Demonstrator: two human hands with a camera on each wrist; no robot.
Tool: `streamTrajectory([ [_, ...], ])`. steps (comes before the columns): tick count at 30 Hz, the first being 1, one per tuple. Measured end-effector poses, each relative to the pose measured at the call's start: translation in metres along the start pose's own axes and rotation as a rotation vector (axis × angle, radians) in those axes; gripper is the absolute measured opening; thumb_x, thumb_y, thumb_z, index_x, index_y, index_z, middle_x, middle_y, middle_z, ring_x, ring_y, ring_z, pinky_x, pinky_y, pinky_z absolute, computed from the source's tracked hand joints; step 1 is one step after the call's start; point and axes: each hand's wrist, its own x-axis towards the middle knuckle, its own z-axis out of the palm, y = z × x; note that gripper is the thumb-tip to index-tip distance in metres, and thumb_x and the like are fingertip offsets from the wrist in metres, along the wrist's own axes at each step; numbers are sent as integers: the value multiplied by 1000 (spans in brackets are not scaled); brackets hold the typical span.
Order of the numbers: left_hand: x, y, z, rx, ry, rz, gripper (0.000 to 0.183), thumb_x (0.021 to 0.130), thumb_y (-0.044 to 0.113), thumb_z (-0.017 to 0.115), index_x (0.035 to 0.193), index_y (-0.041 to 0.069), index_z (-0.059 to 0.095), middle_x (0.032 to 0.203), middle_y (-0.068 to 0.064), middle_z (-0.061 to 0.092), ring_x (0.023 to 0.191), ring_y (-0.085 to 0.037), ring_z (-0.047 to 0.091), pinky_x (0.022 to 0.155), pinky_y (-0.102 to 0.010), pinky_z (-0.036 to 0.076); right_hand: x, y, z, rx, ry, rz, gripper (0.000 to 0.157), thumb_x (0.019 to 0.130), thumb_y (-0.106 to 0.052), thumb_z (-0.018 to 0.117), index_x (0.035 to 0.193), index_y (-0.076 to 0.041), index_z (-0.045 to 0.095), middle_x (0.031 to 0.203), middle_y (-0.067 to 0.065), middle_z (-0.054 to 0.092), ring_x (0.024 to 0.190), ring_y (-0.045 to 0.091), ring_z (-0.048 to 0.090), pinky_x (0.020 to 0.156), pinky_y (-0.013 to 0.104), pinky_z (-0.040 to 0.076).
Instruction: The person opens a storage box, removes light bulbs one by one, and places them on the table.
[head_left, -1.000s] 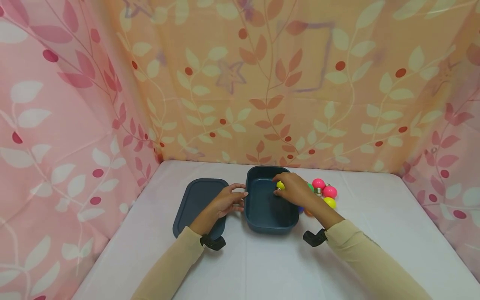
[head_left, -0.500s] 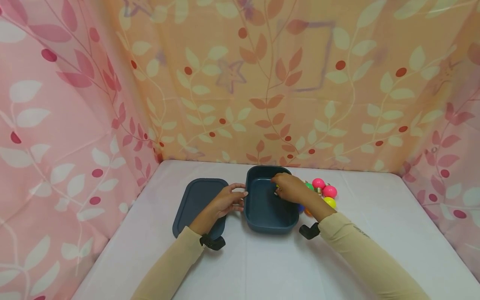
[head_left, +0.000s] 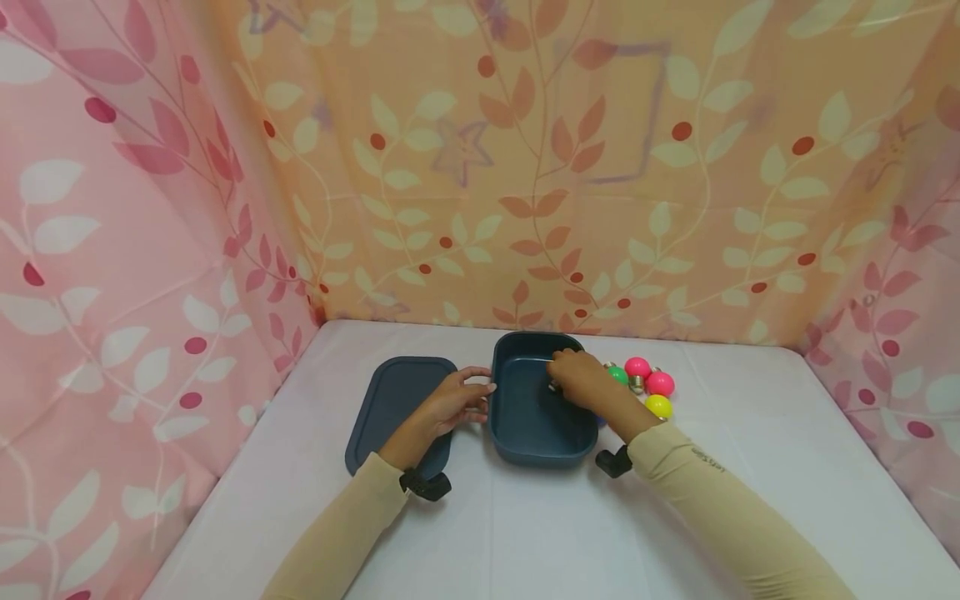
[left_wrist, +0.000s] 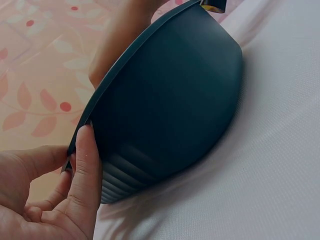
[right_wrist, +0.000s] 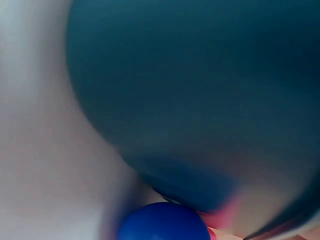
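A dark blue-grey rectangular container (head_left: 540,460) stands in mid-table. My left hand (head_left: 452,400) holds its left rim; in the left wrist view the fingers (left_wrist: 84,165) meet at the edge of the wall. Inside the container, near its right wall, my right hand (head_left: 585,382) is lowered with fingers curled round a light bulb. Only a bit of the bulb's metal base (head_left: 553,386) shows below the fingertips; the hand hides the rest. The right wrist view is blurred and shows mostly the container's outer wall (right_wrist: 190,85), with a blue bulb (right_wrist: 162,222) beside it.
Right of the container lie more bulbs: a green bulb (head_left: 618,375), pink bulbs (head_left: 661,384) and a yellow bulb (head_left: 658,407). The dark lid (head_left: 401,396) lies flat at left, partly beneath my left forearm. Patterned curtains (head_left: 525,167) hang behind and at both sides.
The right forearm has swung slightly left, and the hand has turned so its fingers now cover the bulb's yellow part. Left hand, container and lid stay where they were.
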Motion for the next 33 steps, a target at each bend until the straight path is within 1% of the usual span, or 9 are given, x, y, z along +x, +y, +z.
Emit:
streamTrajectory([
  [2, 0, 0, 0, 0, 0, -2, 45, 99, 10, 65, 141, 6, 49, 80, -4, 62, 65, -13, 61, 57, -26, 58, -1, 0, 1, -18, 20, -14, 12, 85, -6, 80, 96, -10, 75, 88, 9, 63, 83, 27, 60, 70, 39, 55],
  [8, -1, 1, 1, 13, -4, -2, 47, 99, 12, 66, 142, 5, 48, 82, -4, 63, 66, -13, 62, 57, -26, 59, -2, 1, 4, -39, 70, -40, 13, 83, -6, 82, 93, -11, 75, 88, 9, 66, 81, 27, 61, 69, 38, 55],
  [14, 0, 1, 0, 10, 1, -8, 48, 99, 12, 66, 143, 5, 48, 82, -4, 63, 67, -14, 62, 58, -27, 59, -1, 4, 10, -31, 66, -48, 15, 83, -5, 82, 96, -11, 77, 88, 8, 68, 82, 26, 61, 70, 36, 56],
  [18, 0, 1, 0, 5, 3, -5, 47, 99, 11, 66, 142, 5, 48, 82, -4, 63, 67, -14, 62, 57, -27, 59, 0, 6, 11, -12, 51, -43, 22, 81, -7, 84, 101, -10, 76, 92, 9, 69, 85, 26, 63, 73, 37, 58],
  [22, 0, 2, 1, 1, 4, -5, 46, 99, 10, 66, 141, 6, 49, 81, -4, 63, 66, -13, 61, 57, -27, 59, -2, 7, 9, 36, 58, -30, 29, 81, -15, 86, 107, -7, 74, 93, 9, 68, 84, 25, 63, 74, 38, 59],
  [24, 0, 2, 1, 2, 8, -8, 45, 99, 10, 66, 141, 7, 50, 80, -4, 63, 66, -13, 62, 57, -27, 59, -5, 7, 7, 65, 81, -23, 32, 82, -21, 86, 108, -7, 72, 92, 8, 67, 81, 23, 62, 71, 37, 59],
  [28, 0, 2, 2, 8, 16, -10, 44, 98, 11, 66, 139, 8, 51, 81, -4, 64, 66, -14, 62, 58, -27, 59, -12, 10, 4, 137, 117, -6, 36, 83, -26, 85, 112, -8, 72, 91, 5, 65, 78, 19, 58, 68, 32, 56],
  [33, 0, 0, 2, 17, 20, -7, 44, 98, 13, 67, 140, 7, 51, 82, -5, 64, 65, -14, 62, 57, -27, 59, -22, 10, -3, 251, 140, 28, 42, 83, -27, 85, 118, -8, 72, 97, 5, 67, 83, 19, 61, 73, 34, 58],
])
